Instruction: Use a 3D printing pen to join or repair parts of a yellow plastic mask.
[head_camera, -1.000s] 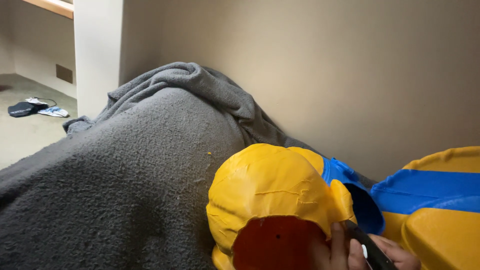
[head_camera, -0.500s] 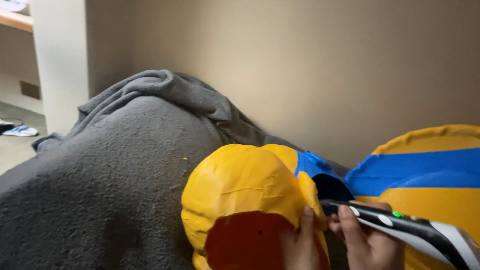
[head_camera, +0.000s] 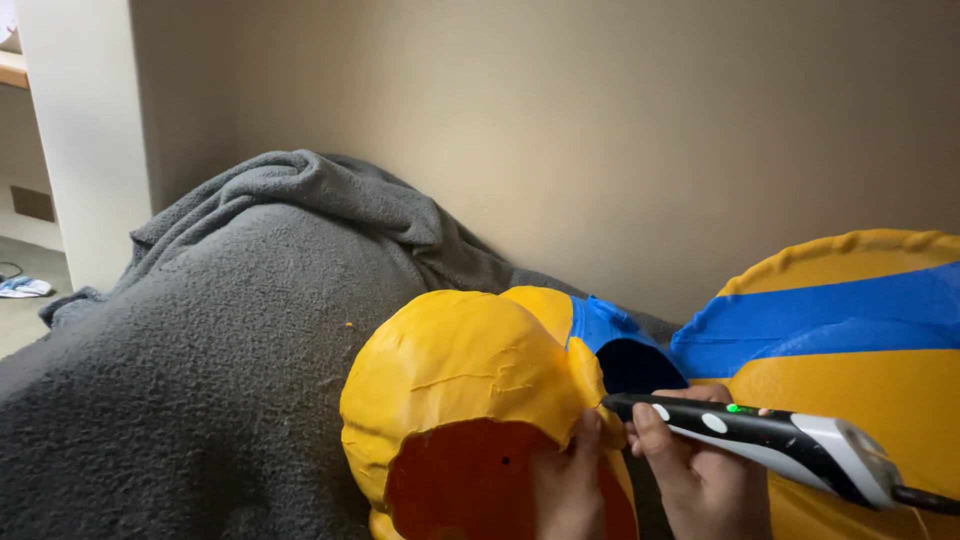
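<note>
A rounded yellow shell piece (head_camera: 460, 380) with a red lower panel and a blue edge rests on a grey fleece blanket (head_camera: 200, 370). My left hand (head_camera: 565, 485) presses against the shell's right edge, fingers on the yellow and red surface. My right hand (head_camera: 700, 470) grips a black and white pen-shaped tool (head_camera: 770, 440) with a green light, its tip touching the shell's rim beside the blue part. A second, larger yellow piece with a blue stripe (head_camera: 850, 330) lies to the right, behind the tool.
A beige wall (head_camera: 600, 130) rises right behind the blanket and the pieces. A white pillar (head_camera: 85, 130) stands at the left, with floor and a small object (head_camera: 22, 287) on it beyond. A cord leaves the tool at the right edge.
The view has shifted left and down, bringing both hands and the tool into fuller sight. The tool's tip stays at the shell's edge; my left hand remains against the shell.
</note>
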